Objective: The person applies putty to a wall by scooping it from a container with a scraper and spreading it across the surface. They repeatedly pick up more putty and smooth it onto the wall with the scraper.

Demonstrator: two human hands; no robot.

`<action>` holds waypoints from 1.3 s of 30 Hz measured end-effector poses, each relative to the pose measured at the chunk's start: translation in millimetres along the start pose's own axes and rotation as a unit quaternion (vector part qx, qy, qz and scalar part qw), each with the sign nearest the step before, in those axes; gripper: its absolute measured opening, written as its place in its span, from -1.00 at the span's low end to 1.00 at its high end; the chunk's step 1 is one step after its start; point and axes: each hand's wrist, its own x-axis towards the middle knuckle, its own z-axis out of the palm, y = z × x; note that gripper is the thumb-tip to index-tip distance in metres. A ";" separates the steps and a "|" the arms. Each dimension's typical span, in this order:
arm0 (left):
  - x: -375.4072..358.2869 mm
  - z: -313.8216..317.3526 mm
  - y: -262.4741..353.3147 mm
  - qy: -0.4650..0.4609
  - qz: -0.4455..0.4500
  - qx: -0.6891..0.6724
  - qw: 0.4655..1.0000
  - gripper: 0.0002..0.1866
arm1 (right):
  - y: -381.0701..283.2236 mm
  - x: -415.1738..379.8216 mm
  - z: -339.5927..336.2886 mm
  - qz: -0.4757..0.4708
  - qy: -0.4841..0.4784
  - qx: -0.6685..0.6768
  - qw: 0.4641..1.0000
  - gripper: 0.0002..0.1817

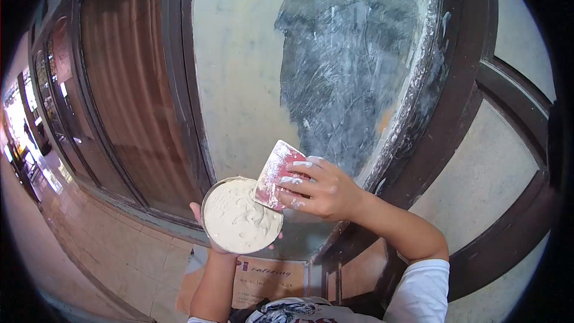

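Cream-coloured paste fills a round container (242,218), which my left hand (219,246) supports from below, its fingertips showing at the rim on both sides. My right hand (320,190) grips a flat red scraper (280,173) smeared with white paste. The scraper is tilted, its lower edge at the container's right side, over the paste. White paste also coats the fingers of my right hand. Behind them stands a wall panel (347,78), partly cream and partly grey-blue with streaks.
A dark-framed window with a brown curtain (125,84) is on the left. Dark wooden framing with pale panels (481,167) stands on the right. Below lie a tiled floor (131,251) and a printed sheet (269,284) near my body.
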 end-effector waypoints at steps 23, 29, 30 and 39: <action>1.0 15.7 -22.0 -0.027 0.033 -0.086 0.995 0.22 | 0.2 -24.2 12.8 0.073 0.000 -0.057 0.996 -0.63; -21.5 -7.6 -23.4 0.047 0.059 0.044 0.996 0.28 | 24.7 -50.5 27.2 0.233 0.023 -0.016 0.972 -0.61; -29.3 -11.6 -19.6 0.049 0.060 0.043 0.996 0.28 | 30.0 -67.7 37.8 0.234 0.022 -0.013 0.972 -0.61; -92.4 -31.4 17.3 0.113 0.097 0.012 0.989 0.27 | 25.1 -227.8 150.6 0.537 -0.096 0.056 0.836 -0.81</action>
